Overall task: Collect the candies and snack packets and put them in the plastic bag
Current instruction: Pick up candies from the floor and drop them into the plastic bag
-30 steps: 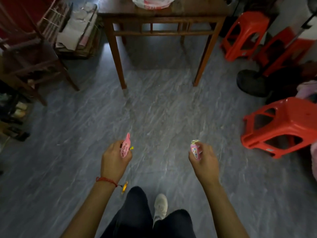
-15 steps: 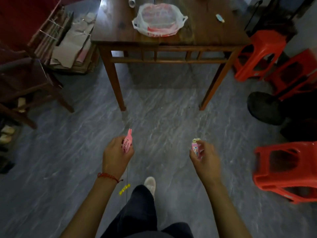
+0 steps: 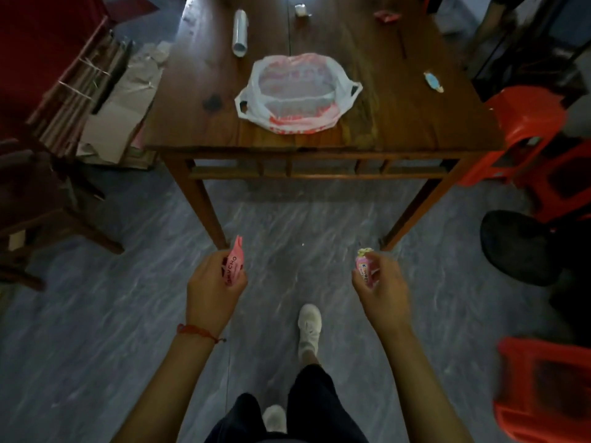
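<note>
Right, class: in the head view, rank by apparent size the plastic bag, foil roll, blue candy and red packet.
1. plastic bag
2. foil roll
3. blue candy and red packet: look alike; the packet lies farther away, so unranked.

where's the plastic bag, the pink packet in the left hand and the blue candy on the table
plastic bag [image 3: 295, 87]: head view, on the thin white film at its open middle.
pink packet [image 3: 234, 265]: head view, on its printed face above the left hand's fingers.
blue candy [image 3: 432, 80]: head view, on its blue wrapper's middle.
</note>
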A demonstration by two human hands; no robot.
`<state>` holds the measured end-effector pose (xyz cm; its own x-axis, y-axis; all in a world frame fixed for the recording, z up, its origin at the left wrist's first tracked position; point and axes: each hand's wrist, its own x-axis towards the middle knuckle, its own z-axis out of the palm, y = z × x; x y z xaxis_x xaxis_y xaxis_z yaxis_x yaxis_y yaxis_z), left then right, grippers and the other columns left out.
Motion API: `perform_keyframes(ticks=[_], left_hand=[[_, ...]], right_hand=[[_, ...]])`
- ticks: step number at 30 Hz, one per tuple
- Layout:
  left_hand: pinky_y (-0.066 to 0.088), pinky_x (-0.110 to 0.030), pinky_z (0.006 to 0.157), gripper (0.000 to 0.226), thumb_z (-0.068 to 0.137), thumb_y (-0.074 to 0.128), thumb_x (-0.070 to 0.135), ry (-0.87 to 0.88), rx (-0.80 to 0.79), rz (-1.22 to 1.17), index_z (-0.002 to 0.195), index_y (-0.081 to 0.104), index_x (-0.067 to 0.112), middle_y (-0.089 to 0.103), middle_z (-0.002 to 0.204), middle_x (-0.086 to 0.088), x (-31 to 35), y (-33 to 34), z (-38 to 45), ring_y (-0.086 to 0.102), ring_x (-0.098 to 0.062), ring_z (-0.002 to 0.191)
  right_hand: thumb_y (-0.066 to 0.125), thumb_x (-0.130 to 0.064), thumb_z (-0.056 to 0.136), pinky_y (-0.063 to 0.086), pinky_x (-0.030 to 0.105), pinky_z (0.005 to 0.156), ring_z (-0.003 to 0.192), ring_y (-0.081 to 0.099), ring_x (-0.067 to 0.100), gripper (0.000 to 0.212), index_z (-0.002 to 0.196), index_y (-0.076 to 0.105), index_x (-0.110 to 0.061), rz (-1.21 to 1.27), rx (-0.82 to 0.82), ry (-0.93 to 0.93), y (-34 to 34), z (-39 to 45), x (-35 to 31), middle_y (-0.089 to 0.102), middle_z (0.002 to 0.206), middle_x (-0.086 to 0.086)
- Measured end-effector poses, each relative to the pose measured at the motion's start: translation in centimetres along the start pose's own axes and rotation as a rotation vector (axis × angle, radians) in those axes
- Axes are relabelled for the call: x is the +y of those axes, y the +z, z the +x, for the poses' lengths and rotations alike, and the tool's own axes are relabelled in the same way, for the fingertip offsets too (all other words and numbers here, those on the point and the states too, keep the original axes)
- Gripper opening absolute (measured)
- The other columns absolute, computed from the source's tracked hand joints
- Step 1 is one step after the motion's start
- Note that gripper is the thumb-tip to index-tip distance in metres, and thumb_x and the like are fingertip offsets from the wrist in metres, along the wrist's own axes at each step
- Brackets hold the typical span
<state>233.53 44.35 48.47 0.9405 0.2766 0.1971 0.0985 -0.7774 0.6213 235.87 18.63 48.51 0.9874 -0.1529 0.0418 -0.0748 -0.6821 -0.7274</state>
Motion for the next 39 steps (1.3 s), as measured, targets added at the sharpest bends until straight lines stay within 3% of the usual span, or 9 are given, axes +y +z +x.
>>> perform_keyframes(ticks=[2,7,12,17,25,28,32,37,39], left_hand=[[0.033,-0.020,0.061,0.026,0.069,0.076,0.004,-0.014,0.004,0.005,0.092,0.063,0.003,0.062,0.076,-0.012,0.6,1.6,3.8,0.052,-0.017,0.065],[0.039,-0.025,0.061,0.030,0.069,0.077,0.003,0.000,0.024,0.001,0.095,0.063,0.000,0.063,0.080,-0.014,3.4,4.3,12.8,0.055,-0.019,0.068],[0.043,-0.031,0.064,0.025,0.070,0.075,-0.002,-0.001,0.056,-0.073,0.092,0.063,-0.002,0.064,0.080,-0.018,5.4,6.1,21.0,0.055,-0.021,0.070],[0.039,-0.022,0.066,0.027,0.071,0.073,0.004,0.034,0.033,-0.097,0.095,0.062,-0.001,0.063,0.081,-0.017,6.3,8.4,28.8,0.054,-0.019,0.072],[0.038,-0.024,0.076,0.029,0.081,0.067,0.013,-0.001,-0.118,-0.157,0.106,0.059,0.003,0.061,0.099,-0.013,6.9,13.5,40.7,0.056,-0.021,0.089],[0.039,-0.023,0.074,0.027,0.084,0.063,0.021,-0.020,-0.175,-0.134,0.106,0.058,0.006,0.061,0.097,-0.008,6.2,15.8,43.5,0.053,-0.015,0.086],[0.048,-0.036,0.079,0.034,0.085,0.062,0.022,-0.048,-0.261,-0.082,0.113,0.057,0.005,0.062,0.100,-0.013,4.8,18.3,45.9,0.058,-0.027,0.089],[0.048,-0.044,0.077,0.029,0.089,0.055,0.026,-0.117,-0.339,0.015,0.105,0.056,0.002,0.061,0.095,-0.020,4.2,19.4,47.4,0.057,-0.035,0.088],[0.048,-0.043,0.072,0.033,0.092,0.051,0.035,-0.122,-0.327,0.067,0.099,0.056,0.003,0.061,0.091,-0.019,4.0,19.3,47.4,0.057,-0.034,0.084]], right_hand=[[0.068,-0.016,0.081,0.036,0.016,0.069,0.082,0.050,0.007,0.035,0.113,0.057,-0.013,-0.005,0.016,-0.022,0.6,4.6,-0.2,0.055,0.105,0.002],[0.067,-0.016,0.080,0.045,0.030,0.071,0.082,0.055,0.017,0.034,0.113,0.057,-0.011,0.000,-0.010,-0.060,1.0,15.2,-1.3,0.056,0.104,0.009],[0.068,-0.010,0.079,0.041,0.029,0.067,0.084,0.058,0.032,0.032,0.108,0.058,-0.004,-0.059,-0.013,-0.129,1.7,24.7,-3.2,0.059,0.104,0.018],[0.069,-0.013,0.079,0.040,0.024,0.068,0.083,0.054,0.016,0.030,0.107,0.058,-0.009,-0.017,0.001,-0.160,3.6,31.3,-4.7,0.057,0.099,0.009],[0.069,-0.025,0.080,0.035,0.010,0.061,0.075,0.049,0.003,0.031,0.107,0.056,-0.017,-0.020,0.027,-0.070,7.0,38.4,-6.6,0.052,0.094,-0.005],[0.071,-0.025,0.079,0.039,0.015,0.062,0.076,0.050,0.006,0.035,0.110,0.056,-0.016,-0.035,0.055,-0.046,7.6,40.3,-6.9,0.052,0.096,-0.004],[0.072,-0.018,0.076,0.046,0.029,0.061,0.077,0.052,0.013,0.037,0.110,0.056,-0.015,-0.064,0.067,-0.028,7.9,42.2,-7.0,0.055,0.095,0.001],[0.069,-0.020,0.079,0.039,0.016,0.060,0.077,0.051,0.008,0.036,0.111,0.056,-0.016,-0.023,0.022,-0.031,8.1,44.2,-7.2,0.056,0.100,0.001],[0.068,-0.021,0.080,0.042,0.019,0.060,0.078,0.052,0.009,0.035,0.112,0.056,-0.015,-0.012,-0.001,-0.046,8.3,44.9,-7.6,0.056,0.102,0.003]])
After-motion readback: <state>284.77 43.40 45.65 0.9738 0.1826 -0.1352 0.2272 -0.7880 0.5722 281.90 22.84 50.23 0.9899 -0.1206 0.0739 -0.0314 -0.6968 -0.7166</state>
